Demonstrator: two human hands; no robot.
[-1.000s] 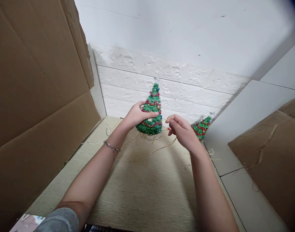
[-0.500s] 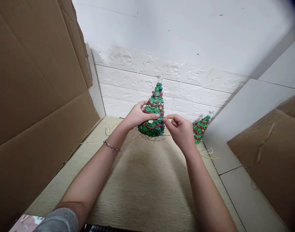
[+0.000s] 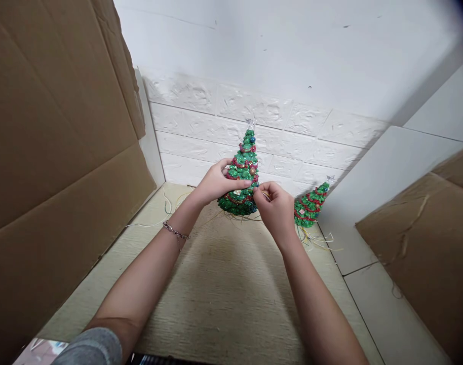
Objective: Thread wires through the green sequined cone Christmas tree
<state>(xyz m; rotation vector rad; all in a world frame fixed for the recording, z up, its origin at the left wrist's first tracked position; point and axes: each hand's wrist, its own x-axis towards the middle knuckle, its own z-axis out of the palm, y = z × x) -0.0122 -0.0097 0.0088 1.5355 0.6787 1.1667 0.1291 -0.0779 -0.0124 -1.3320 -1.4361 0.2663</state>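
A small green Christmas tree figurine (image 3: 243, 163) with red garlands, coloured balls and a clear star on top stands upright near the white wall. My left hand (image 3: 219, 181) grips it from the left, thumb across its front and fingers behind it. At the tree's right side, my right hand (image 3: 274, 205) is closed in a pinch on a thin yellowish string, most of which the fingers hide. Several thin strands (image 3: 250, 218) spread out around the tree's base.
A second, similar Christmas tree (image 3: 310, 205) stands at the right, with loose white and yellow strings (image 3: 322, 241) below it. Cardboard walls rise at left (image 3: 64, 126) and right (image 3: 425, 228). White string (image 3: 148, 224) lies on the wooden tabletop (image 3: 216, 304) at left.
My right hand has moved slightly left, closer in against the tree, uncovering more of the second tree. My left hand keeps its grip and the held tree has barely shifted.
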